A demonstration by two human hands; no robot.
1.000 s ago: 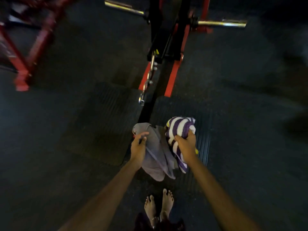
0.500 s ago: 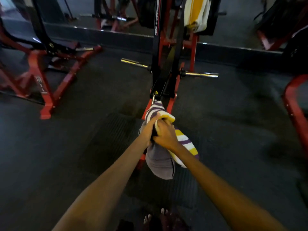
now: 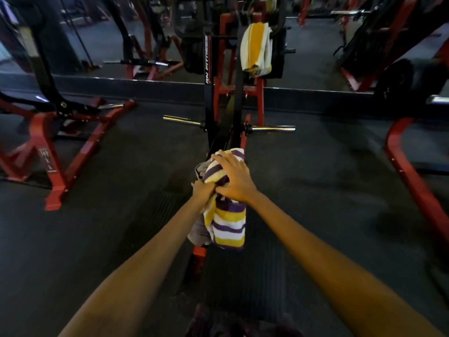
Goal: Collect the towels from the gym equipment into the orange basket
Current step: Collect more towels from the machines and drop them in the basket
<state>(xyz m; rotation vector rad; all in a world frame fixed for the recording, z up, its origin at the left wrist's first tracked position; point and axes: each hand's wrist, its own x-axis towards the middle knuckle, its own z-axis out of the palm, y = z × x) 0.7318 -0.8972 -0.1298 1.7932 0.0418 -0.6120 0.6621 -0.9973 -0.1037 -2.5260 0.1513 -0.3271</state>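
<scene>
I have both hands on the bundle at the centre of the frame: my left hand (image 3: 202, 190) is curled into the cloth from below and grips it, while my right hand (image 3: 234, 177) lies over the top with fingers spread and the thumb tucked under, pressing the striped towel (image 3: 229, 224) down against the grey towel (image 3: 200, 233) so the two carry as one wad, I judge. The striped one is thick terry in purple, yellow and white bands, hanging in a soft fold; the grey one is plainer and limp, mostly hidden behind it. At the upper middle, a yellow-and-white towel (image 3: 256, 48) is draped over the red and black machine (image 3: 220, 76), folded lengthwise and not yet collected. The orange basket is not in view.
</scene>
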